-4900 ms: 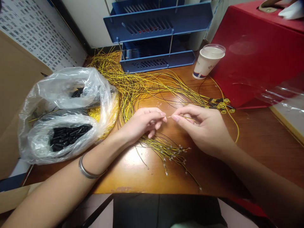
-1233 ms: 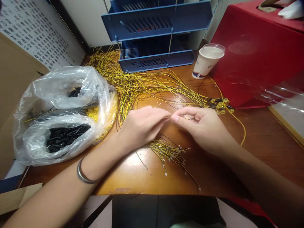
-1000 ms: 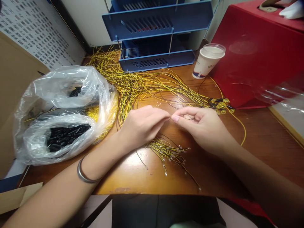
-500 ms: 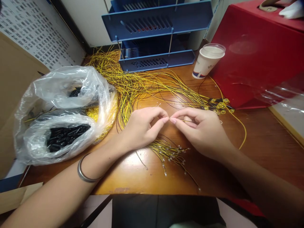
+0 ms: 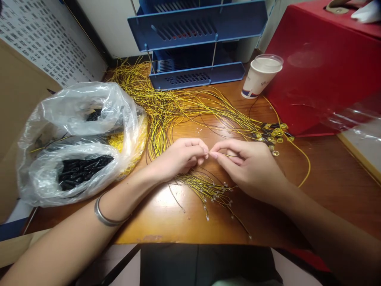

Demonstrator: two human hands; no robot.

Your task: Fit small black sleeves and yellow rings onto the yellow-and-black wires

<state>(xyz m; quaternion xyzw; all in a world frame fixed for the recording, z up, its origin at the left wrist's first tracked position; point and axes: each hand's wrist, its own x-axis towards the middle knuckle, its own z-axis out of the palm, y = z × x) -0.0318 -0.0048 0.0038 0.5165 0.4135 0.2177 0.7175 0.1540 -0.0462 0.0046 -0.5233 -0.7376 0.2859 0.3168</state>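
My left hand [image 5: 186, 157] and my right hand [image 5: 248, 165] meet fingertip to fingertip above the middle of the wooden table. Between my right thumb and forefinger runs a thin yellow wire [image 5: 228, 154], its end pinched where the hands meet. My left fingers are curled and pressed together at that end; what lies inside them is too small to make out. Below the hands, a bundle of yellow and black wires [image 5: 196, 186] spreads toward me, with small clear tips. Behind them lies a long tangle of yellow and dark wires [image 5: 166, 103], ending at right in black and yellow fittings [image 5: 274, 133].
At left stands a clear plastic bag [image 5: 32, 159] holding black sleeves [image 5: 86, 169] and yellow rings [image 5: 119, 141]. A blue tray rack [image 5: 196, 77] is at the back, beside a paper cup [image 5: 262, 77] and a large red box [image 5: 324, 75].
My left hand has turned slightly and curled its fingers in more, shifting a little left. My right hand has moved slightly left and down, still pinching the wire.
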